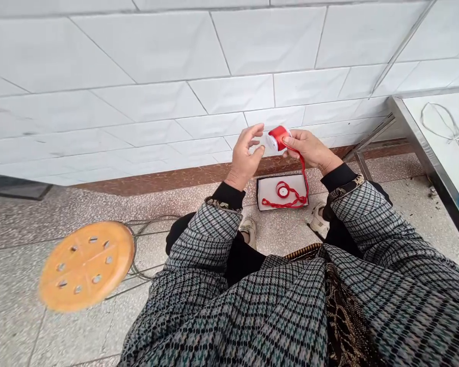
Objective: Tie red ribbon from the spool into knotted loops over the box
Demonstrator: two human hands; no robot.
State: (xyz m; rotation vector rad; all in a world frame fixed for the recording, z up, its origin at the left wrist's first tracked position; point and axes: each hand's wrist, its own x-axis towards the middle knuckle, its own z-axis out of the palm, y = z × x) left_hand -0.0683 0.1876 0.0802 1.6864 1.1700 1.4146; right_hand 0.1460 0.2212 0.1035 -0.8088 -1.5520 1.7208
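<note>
My right hand [309,148] grips a spool of red ribbon [279,136] by one end, its white flange facing left. From that hand a strand of red ribbon [304,176] hangs down to a shallow white box [265,186] with dark edges on the floor. Inside the box lie a second roll of red ribbon [282,190] and a loose, twisted length of ribbon. Just left of the held spool is my left hand [248,153], fingers curved and apart from the thumb, with nothing between them.
An orange round stool [84,265] with holes and thin metal legs lies at the left. To the right stands a metal-edged table [428,148] with a thin white cord [449,133] on it. A white tiled wall [168,102] rises in front, close beyond my hands.
</note>
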